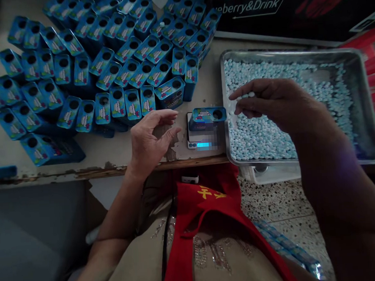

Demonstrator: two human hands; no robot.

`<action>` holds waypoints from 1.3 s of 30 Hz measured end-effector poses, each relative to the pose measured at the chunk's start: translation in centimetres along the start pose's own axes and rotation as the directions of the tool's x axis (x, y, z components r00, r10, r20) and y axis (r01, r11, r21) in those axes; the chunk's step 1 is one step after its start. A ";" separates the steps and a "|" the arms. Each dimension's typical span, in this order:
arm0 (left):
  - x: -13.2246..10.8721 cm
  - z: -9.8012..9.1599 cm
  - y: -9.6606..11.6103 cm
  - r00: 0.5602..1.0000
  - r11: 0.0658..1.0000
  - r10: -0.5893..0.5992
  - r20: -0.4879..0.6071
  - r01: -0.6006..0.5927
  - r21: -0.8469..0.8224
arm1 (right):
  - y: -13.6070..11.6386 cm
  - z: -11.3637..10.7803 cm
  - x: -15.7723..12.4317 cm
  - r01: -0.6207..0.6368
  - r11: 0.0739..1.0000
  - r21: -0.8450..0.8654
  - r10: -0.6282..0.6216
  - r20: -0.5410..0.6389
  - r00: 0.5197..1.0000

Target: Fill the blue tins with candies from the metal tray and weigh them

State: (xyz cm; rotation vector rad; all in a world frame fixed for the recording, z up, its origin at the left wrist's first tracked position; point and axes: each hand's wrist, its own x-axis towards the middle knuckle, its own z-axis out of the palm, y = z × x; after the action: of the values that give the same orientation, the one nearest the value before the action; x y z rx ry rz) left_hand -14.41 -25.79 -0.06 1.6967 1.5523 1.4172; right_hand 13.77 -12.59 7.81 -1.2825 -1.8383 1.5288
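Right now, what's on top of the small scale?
One blue tin stands upright on the scale. It covers part of the weighing surface, so that part cannot be seen, and what the tin holds cannot be made out.

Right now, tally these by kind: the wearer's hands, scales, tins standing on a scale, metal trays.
Hands: 2, left hand and right hand
Scale: 1
Tin on it: 1
Metal tray: 1
Total: 5

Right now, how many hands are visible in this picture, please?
2. The left hand is open beside the small scale, holding nothing visible; the right hand is over the metal tray, holding a few pale pieces. No other hand shows.
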 end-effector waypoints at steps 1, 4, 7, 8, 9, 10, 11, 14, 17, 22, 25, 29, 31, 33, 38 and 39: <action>0.0 0.1 -0.1 1.000 1.000 -0.003 0.003 0.003 -0.015 | 0.1 0.0 0.0 -0.003 1.000 -0.002 0.003 0.000 1.000; 0.1 0.5 -0.2 1.000 0.998 -0.002 0.017 0.003 -0.059 | 0.2 -0.1 0.1 -0.006 1.000 -0.006 0.006 0.011 1.000; 0.3 0.9 -0.5 0.999 0.997 -0.011 0.033 0.014 -0.076 | 0.1 -0.2 0.0 0.000 1.000 -0.029 0.000 0.030 1.000; 0.3 1.0 -0.6 0.999 0.997 -0.016 0.040 0.019 -0.074 | 0.0 -0.2 0.0 0.007 0.999 -0.041 -0.006 0.033 0.999; 0.3 1.1 -0.6 0.999 0.997 -0.021 0.045 0.024 -0.068 | -0.1 -0.3 0.0 0.014 0.998 -0.056 -0.012 0.034 0.999; 0.4 1.2 -0.7 0.998 0.998 -0.025 0.052 0.028 -0.059 | -0.2 -0.3 -0.1 0.020 0.997 -0.070 -0.018 0.033 0.999; 0.4 1.3 -0.7 0.998 0.998 -0.028 0.059 0.031 -0.047 | -0.2 -0.4 -0.1 0.026 0.996 -0.082 -0.023 0.033 0.999; 0.6 1.6 -0.7 0.997 1.000 -0.022 0.076 0.023 -0.017 | -0.4 -0.6 -0.1 0.041 0.994 -0.097 -0.036 0.054 0.998; 0.8 1.7 -0.4 0.996 1.000 -0.012 0.090 0.012 0.008 | -0.4 -0.7 0.1 0.058 0.992 -0.115 -0.048 0.089 0.995; 1.0 1.8 0.0 0.994 0.999 0.028 0.108 -0.033 0.037 | -0.8 -0.4 0.3 0.076 0.972 -0.224 -0.049 0.121 0.991; 1.1 1.9 0.0 0.993 0.997 0.049 0.107 -0.055 0.057 | -1.2 -0.2 0.3 0.081 0.956 -0.282 -0.045 0.133 0.990; 1.4 2.2 0.3 0.993 0.992 0.061 0.105 -0.071 0.101 | -1.4 -0.1 0.3 0.108 0.934 -0.341 -0.062 0.142 0.988; 1.5 2.3 0.6 0.993 0.990 0.061 0.105 -0.073 0.120 | -1.4 -0.1 0.3 0.124 0.924 -0.361 -0.077 0.141 0.987; 1.6 2.3 0.7 0.992 0.989 0.063 0.111 -0.077 0.127 | -1.4 -0.2 0.3 0.137 0.918 -0.371 -0.094 0.131 0.987; 1.6 2.1 0.9 0.990 0.989 0.076 0.116 -0.090 0.116 | -1.3 -0.9 0.5 0.141 0.919 -0.367 -0.095 0.141 0.985; 1.6 2.1 0.9 0.991 0.989 0.076 0.114 -0.090 0.116 | -1.2 -1.0 0.6 0.142 0.922 -0.359 -0.096 0.143 0.985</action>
State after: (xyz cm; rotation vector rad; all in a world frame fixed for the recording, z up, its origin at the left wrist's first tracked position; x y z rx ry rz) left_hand -12.46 -23.93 0.50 1.8971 1.5508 1.2689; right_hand 13.84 -11.53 9.10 -1.2243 -2.3229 1.2611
